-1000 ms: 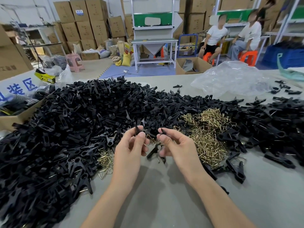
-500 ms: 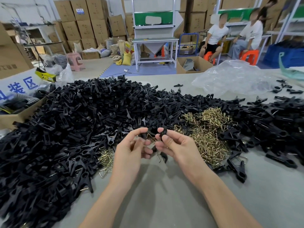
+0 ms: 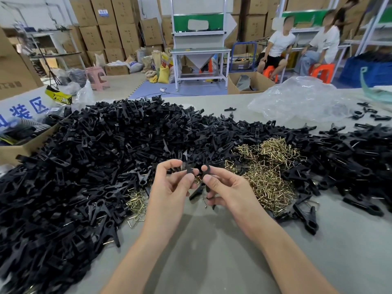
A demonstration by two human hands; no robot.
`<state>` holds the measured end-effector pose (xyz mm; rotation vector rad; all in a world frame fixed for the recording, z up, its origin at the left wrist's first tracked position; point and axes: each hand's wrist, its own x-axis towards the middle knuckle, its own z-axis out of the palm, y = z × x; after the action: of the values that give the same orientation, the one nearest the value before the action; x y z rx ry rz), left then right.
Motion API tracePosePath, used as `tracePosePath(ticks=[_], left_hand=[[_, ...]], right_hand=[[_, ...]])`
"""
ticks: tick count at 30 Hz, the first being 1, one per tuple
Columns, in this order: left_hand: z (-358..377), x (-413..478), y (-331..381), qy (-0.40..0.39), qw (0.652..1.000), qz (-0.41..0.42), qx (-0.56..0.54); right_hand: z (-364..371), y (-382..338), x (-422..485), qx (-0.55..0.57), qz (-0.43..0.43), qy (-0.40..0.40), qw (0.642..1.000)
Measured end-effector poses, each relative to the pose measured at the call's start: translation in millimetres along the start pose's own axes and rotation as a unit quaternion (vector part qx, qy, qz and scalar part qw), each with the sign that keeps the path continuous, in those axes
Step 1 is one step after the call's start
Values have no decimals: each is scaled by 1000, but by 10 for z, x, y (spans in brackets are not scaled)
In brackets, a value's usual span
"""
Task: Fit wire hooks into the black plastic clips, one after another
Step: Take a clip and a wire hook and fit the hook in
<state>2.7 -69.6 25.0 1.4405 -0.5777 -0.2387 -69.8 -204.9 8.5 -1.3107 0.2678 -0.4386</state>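
Pinching black clip pieces [image 3: 205, 168], the left hand [image 3: 169, 189] and right hand [image 3: 227, 187] hold them together above the table [image 3: 212, 251], near the wire hooks [image 3: 269, 172]. Step judged: readying one clip for its hook; seated wire cannot be confirmed. Next move calls for aligning a hook and pressing it home.

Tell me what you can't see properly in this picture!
Head view:
1. Whether any of the wire hooks sits in the held clip: the left hand and right hand cover it.
2. The cardboard box: cut off by the left edge.
3. The plastic bag's contents: crumpled film blurs them.
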Motion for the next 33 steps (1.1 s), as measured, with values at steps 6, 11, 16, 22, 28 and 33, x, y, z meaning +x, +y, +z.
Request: tracePosePath(ticks=[6,11,16,22,28,33], left_hand=[[29,-9,5,-17,999,-18,33],[30,-19,29,-17,999,-27,18],[22,-24,17,-16,999,-25,13],[27,-21,-11,-32,998,-15,46],[22,-39,1,-29,995,29,93],[79,-72,-42,-14,994,37,100]], right_hand=[[13,7,-12,10,-8,-15,1000],[13,-11,-16,3,-16,-17,1000],[13,-9,-26,0,-19,-9,1000],[14,-19,-32,-16,-27,-4,1000],[-17,-30,-47,-52,-63,-26,996],[-94,-113,-34,-26,-99,22,995]])
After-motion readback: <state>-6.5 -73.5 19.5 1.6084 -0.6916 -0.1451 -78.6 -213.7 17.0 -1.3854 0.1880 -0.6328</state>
